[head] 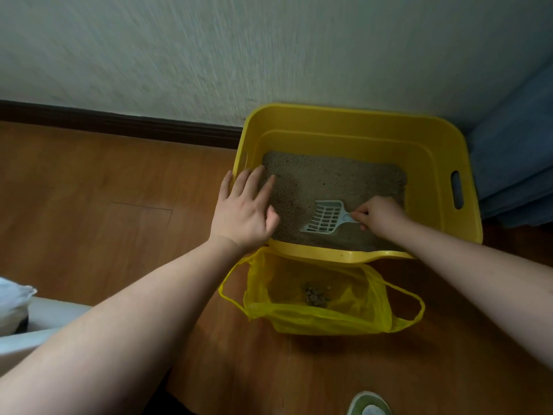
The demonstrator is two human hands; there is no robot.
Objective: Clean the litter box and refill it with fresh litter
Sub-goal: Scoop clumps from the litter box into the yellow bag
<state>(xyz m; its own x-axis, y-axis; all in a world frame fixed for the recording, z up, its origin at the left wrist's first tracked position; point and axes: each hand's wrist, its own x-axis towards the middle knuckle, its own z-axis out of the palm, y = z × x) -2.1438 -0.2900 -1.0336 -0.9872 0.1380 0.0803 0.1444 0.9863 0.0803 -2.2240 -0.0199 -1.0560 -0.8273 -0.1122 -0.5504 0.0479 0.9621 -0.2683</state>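
Note:
A yellow plastic litter box [443,163] stands on the wooden floor against the wall, with grey-brown litter [329,181] spread over its bottom. A white slotted scoop [326,217] lies on the litter near the front wall. My right hand [378,214] is inside the box, fingers closed on the scoop's handle. My left hand [245,211] hovers flat over the box's left front corner, fingers spread and holding nothing. In front of the box an open yellow plastic bag [323,313] sits on the floor with a small pile of clumps [315,295] inside.
A dark baseboard [119,124] runs along the textured white wall. Blue fabric [514,163] hangs right of the box. A white bag-like object [15,304] sits at the left edge. A green and white slipper [369,405] shows at the bottom edge.

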